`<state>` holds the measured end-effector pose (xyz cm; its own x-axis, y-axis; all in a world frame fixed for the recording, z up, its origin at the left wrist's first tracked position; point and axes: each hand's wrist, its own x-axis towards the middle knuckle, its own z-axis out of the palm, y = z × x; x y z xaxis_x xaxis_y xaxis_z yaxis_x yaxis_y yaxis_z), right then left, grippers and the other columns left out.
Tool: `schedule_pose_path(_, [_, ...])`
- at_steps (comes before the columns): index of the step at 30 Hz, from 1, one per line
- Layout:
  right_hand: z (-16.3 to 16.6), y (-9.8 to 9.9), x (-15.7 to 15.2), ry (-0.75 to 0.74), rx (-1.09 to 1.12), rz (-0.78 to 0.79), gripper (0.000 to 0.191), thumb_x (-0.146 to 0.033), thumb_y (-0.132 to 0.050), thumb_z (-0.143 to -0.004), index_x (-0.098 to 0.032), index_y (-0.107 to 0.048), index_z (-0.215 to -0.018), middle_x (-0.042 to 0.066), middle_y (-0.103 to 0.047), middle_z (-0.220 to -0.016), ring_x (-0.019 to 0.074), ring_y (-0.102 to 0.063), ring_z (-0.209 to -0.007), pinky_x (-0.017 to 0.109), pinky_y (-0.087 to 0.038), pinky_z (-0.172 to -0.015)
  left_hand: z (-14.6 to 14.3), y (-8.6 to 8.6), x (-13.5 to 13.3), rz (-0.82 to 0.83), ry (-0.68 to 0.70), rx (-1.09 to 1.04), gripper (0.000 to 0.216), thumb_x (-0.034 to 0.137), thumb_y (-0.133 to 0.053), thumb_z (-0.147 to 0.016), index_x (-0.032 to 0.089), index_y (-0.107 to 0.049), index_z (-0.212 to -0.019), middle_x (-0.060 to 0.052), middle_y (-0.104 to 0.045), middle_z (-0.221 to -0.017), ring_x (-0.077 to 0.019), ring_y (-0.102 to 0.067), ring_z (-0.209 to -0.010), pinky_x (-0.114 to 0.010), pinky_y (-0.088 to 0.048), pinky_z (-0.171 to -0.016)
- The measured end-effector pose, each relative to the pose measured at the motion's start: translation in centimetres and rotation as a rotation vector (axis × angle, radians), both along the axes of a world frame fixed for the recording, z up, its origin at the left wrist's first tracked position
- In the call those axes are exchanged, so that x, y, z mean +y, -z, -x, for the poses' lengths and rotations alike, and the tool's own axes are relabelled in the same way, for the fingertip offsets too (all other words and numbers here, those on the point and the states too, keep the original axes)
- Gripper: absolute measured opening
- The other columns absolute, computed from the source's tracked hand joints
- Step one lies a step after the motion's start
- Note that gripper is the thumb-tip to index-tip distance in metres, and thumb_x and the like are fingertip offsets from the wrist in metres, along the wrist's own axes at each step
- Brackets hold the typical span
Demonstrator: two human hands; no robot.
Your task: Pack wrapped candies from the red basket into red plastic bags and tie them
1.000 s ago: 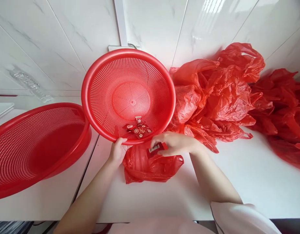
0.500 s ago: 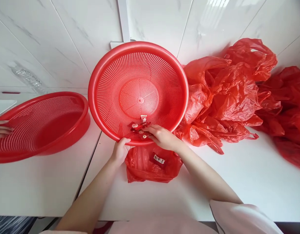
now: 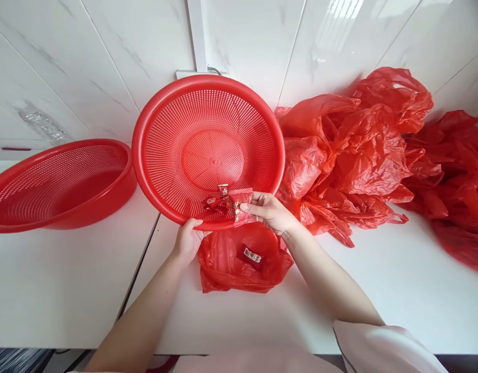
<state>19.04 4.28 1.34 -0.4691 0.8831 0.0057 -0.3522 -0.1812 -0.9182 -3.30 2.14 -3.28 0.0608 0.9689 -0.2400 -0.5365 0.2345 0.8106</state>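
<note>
My left hand (image 3: 189,241) grips the near rim of a red perforated plastic basket (image 3: 161,114), which tilts toward me. Between the thumb and fingers of my right hand (image 3: 270,210) is a small red wrapped packet (image 3: 242,207) with gold print, held at the basket's near right edge. Several small wrapped candies (image 3: 214,203) lie low inside the basket, beside that packet. Just below the rim, an open red plastic bag (image 3: 223,264) rests on the white table with a wrapped piece bearing a white label (image 3: 252,255) in it.
A second red basket (image 3: 107,191) leans at the left. Filled red plastic bags (image 3: 367,150) are heaped at the right, with more red bags (image 3: 457,181) beyond. Behind stand a clear plastic bottle (image 3: 42,123) and a tiled wall (image 3: 247,41).
My right hand has lifted a packet from the candies to the rim. The basket has shifted slightly left. Another person's hand at the left basket has gone from view.
</note>
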Motion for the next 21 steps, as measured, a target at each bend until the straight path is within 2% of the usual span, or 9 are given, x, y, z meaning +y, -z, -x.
schedule_pose_path(4, [-0.2, -0.2, -0.3, -0.08, -0.021, -0.049, 0.037, -0.029, -0.078, -0.076, -0.016, -0.07, -0.109, 0.003, -0.073, -0.091, 0.0127, -0.07, -0.08, 0.028, -0.058, -0.079, 0.2, 0.2, 0.2, 0.002, -0.017, -0.007, 0.023, 0.02, -0.059, -0.071, 0.012, -0.071, -0.089, -0.01, -0.073, -0.099, -0.0272, -0.067, -0.098, -0.042, -0.054, -0.089])
schedule_pose_path(9, [-0.3, -0.8, -0.9, -0.143, -0.075, -0.142, 0.029, -0.028, -0.076, -0.077, -0.014, -0.071, -0.102, 0.003, -0.072, -0.085, 0.0122, -0.068, -0.076, 0.028, -0.057, -0.078, 0.3, 0.3, 0.4, 0.015, -0.019, -0.025, 0.023, 0.019, -0.059, -0.071, 0.012, -0.071, -0.088, -0.009, -0.073, -0.094, -0.0258, -0.067, -0.097, -0.04, -0.055, -0.089])
schedule_pose_path(13, [-0.3, -1.2, -1.2, -0.118, -0.125, -0.158, 0.037, -0.029, -0.079, -0.074, -0.015, -0.07, -0.107, 0.002, -0.071, -0.084, 0.0129, -0.066, -0.072, 0.029, -0.056, -0.074, 0.2, 0.3, 0.3, -0.004, 0.0, -0.015, 0.021, 0.019, -0.059, -0.072, 0.013, -0.071, -0.088, -0.008, -0.073, -0.093, -0.0269, -0.067, -0.1, -0.04, -0.055, -0.087])
schedule_pose_path(16, [-0.5, -1.4, -1.3, -0.112, -0.258, -0.219, 0.031, -0.037, -0.076, -0.076, -0.014, -0.07, -0.096, 0.0, -0.067, -0.073, 0.0124, -0.062, -0.064, 0.027, -0.054, -0.064, 0.1, 0.3, 0.3, -0.012, -0.016, 0.024, 0.019, 0.02, -0.06, -0.072, 0.013, -0.07, -0.085, -0.009, -0.073, -0.092, -0.0284, -0.068, -0.098, -0.042, -0.055, -0.087])
schedule_pose_path(18, [-0.7, -1.4, -1.4, -0.174, -0.386, -0.288, 0.027, -0.042, -0.072, -0.08, -0.015, -0.068, -0.085, 0.0, -0.066, -0.07, 0.0122, -0.061, -0.063, 0.025, -0.052, -0.061, 0.1, 0.2, 0.2, -0.019, -0.009, 0.048, 0.021, 0.021, -0.06, -0.071, 0.012, -0.071, -0.087, -0.01, -0.073, -0.093, -0.0297, -0.068, -0.099, -0.043, -0.055, -0.087])
schedule_pose_path(21, [-0.8, -1.2, -1.3, -0.232, -0.537, -0.351, 0.027, -0.042, -0.066, -0.084, -0.017, -0.069, -0.095, 0.0, -0.069, -0.077, 0.0128, -0.064, -0.066, 0.025, -0.053, -0.061, 0.0, 0.1, 0.2, -0.045, 0.013, 0.058, 0.026, 0.021, -0.06, -0.07, 0.012, -0.071, -0.092, -0.011, -0.073, -0.096, -0.031, -0.068, -0.099, -0.044, -0.055, -0.087])
